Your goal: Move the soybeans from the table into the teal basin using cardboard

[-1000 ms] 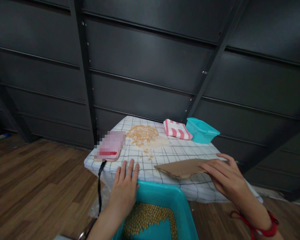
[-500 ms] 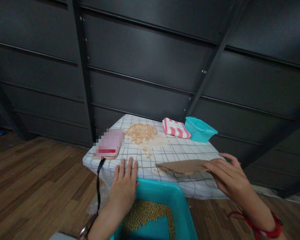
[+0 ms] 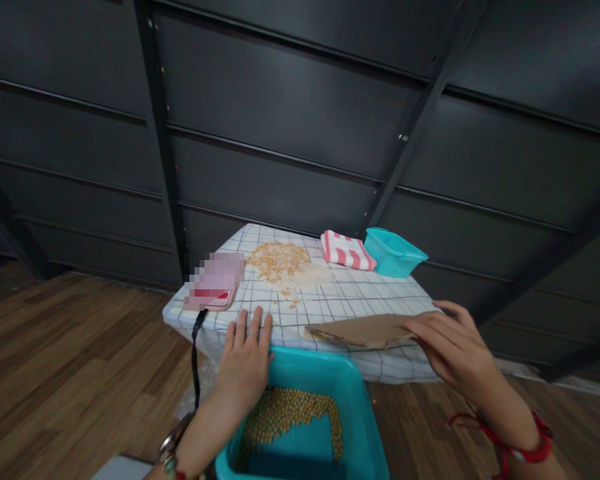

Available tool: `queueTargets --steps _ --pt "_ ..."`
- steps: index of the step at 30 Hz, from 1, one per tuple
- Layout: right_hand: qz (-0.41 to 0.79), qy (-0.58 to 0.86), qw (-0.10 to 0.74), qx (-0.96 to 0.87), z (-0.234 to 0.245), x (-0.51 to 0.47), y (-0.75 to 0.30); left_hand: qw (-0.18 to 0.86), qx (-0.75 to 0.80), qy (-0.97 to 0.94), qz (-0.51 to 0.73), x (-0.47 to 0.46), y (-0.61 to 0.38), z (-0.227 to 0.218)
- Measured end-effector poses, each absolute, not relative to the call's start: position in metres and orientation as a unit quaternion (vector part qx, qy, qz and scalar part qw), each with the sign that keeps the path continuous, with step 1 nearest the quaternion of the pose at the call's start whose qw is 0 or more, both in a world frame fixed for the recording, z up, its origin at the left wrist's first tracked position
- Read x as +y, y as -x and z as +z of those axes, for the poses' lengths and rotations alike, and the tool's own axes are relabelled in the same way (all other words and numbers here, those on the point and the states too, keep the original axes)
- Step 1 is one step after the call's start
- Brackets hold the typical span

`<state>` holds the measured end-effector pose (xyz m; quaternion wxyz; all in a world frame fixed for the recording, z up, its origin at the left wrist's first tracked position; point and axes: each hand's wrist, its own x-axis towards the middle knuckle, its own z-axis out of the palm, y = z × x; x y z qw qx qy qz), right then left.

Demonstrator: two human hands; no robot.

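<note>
Near the table's front edge, my right hand pinches the end of a flat piece of brown cardboard, which lies low over the checked cloth. My left hand is open, its fingers spread on the cloth by the left rim of a turquoise basin. Yellow-green beans cover part of the basin's bottom, just below the table edge. Farther back on the cloth lies a pile of yellow beans, with pale rice-like grains spread beside it.
A phone in a pink case, partly blurred out, lies on the table's left with a black strap hanging down. At the back right are a folded red-and-white striped towel and a small turquoise basket. A dark panelled wall rises behind.
The cardboard has come slightly toward the basin and now covers the few loose beans that showed beside it. My left hand stays spread on the cloth. The view has shifted slightly.
</note>
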<state>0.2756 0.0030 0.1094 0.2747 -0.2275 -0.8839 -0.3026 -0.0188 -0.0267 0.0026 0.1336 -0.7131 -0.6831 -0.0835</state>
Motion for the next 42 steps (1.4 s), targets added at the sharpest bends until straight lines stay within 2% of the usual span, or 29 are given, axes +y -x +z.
queueTargets --steps 9,24,28,42 --pt "-0.308 0.214 0.259 -0.89 0.108 -0.008 -0.274 0.144 -0.676 0.719 -0.071 -0.032 0.02 0.006" --pt "-0.316 0.24 0.273 -0.876 0.105 -0.01 -0.257 0.045 -0.698 0.712 -0.069 -0.04 0.024 0.011" --pt "-0.301 0.223 0.253 -0.892 0.104 -0.007 -0.246 0.033 -0.699 0.71 -0.073 -0.043 0.028 0.009" --pt "-0.298 0.217 0.249 -0.895 0.107 -0.025 -0.258 0.044 -0.695 0.712 -0.087 -0.047 0.031 0.002"
